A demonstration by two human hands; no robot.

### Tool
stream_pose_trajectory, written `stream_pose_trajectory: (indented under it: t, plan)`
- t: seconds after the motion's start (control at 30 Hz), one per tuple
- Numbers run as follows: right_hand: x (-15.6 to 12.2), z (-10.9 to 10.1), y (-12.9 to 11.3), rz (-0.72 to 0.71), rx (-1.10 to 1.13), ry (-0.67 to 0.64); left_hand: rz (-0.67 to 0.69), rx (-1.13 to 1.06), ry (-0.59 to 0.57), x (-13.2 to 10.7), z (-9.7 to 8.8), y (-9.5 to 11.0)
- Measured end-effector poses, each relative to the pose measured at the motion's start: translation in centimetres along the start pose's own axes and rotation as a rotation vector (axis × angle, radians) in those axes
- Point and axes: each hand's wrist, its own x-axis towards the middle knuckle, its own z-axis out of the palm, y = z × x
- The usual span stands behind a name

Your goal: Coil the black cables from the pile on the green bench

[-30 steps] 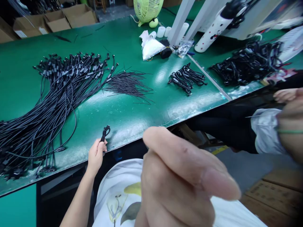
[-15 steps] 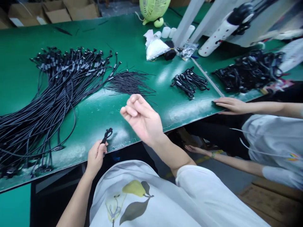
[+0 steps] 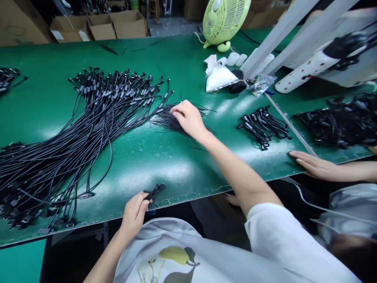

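While left hand (image 3: 134,215) pinches connector (image 3: 155,191), black, matte

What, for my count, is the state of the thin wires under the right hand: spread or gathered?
Spread: the thin black wires fan out on the green bench under the right hand.

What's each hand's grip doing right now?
Left hand: closed, holding a short black cable.
Right hand: on thin black wires; cannot tell if gripping.

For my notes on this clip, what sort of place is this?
Probably a cable-assembly workshop: a long green workbench, bundles of black connector cables laid out on it, and cardboard boxes behind it.
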Motion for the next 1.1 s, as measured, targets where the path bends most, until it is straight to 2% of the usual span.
stream_pose_trajectory:
  t: [0.1,0.17,0.23,0.3,0.4,0.5,0.6,0.67,0.73,0.83,0.9,0.97,1.03,1.1]
  plan:
    - [6.2,0.9,4.8,0.012,-0.452,-0.169,0.039,0.002,0.025,0.0,0.2,-0.2]
    - [8.0,1.6,6.4,-0.013,-0.589,-0.289,0.037,-0.002,0.043,-0.1,0.4,-0.3]
    - [7.6,2.0,7.0,-0.053,-0.634,-0.338,0.02,-0.012,0.054,-0.1,0.4,-0.2]
    - [5.9,1.8,6.8,-0.068,-0.674,-0.307,-0.011,-0.031,0.053,0.0,0.4,-0.1]
    - [3.0,0.3,5.7,-0.066,-0.706,-0.219,-0.057,-0.07,0.017,0.0,0.1,-0.1]
    - [0.8,-1.9,3.6,-0.082,-0.583,-0.076,-0.128,-0.169,-0.015,0.1,-0.1,-0.4]
    - [-1.7,-2.7,0.6,-0.09,-0.457,0.022,-0.252,-0.489,0.049,0.6,0.2,0.1]
    - [-4.4,-1.4,-1.9,-0.096,-0.296,0.013,-0.311,-0.764,0.142,1.0,0.6,1.1]
    - [-7.9,1.0,-4.6,-0.099,-0.045,-0.067,-0.338,-0.963,0.223,1.4,1.0,2.3]
    - [-13.5,5.0,-8.8,-0.022,0.292,-0.245,-0.349,-1.1,0.246,1.8,1.4,3.8]
    - [-16.4,6.9,-10.8,0.123,0.489,-0.297,-0.347,-1.136,0.229,1.9,1.5,4.1]
    - [-18.0,7.8,-11.9,0.29,0.672,-0.332,-0.339,-1.133,0.253,1.9,1.4,4.0]
    - [-18.5,7.9,-12.1,0.4,0.773,-0.378,-0.314,-1.093,0.326,1.7,1.0,3.8]
    - [-18.4,7.4,-11.8,0.382,0.729,-0.395,-0.283,-1.041,0.374,1.6,0.6,3.7]
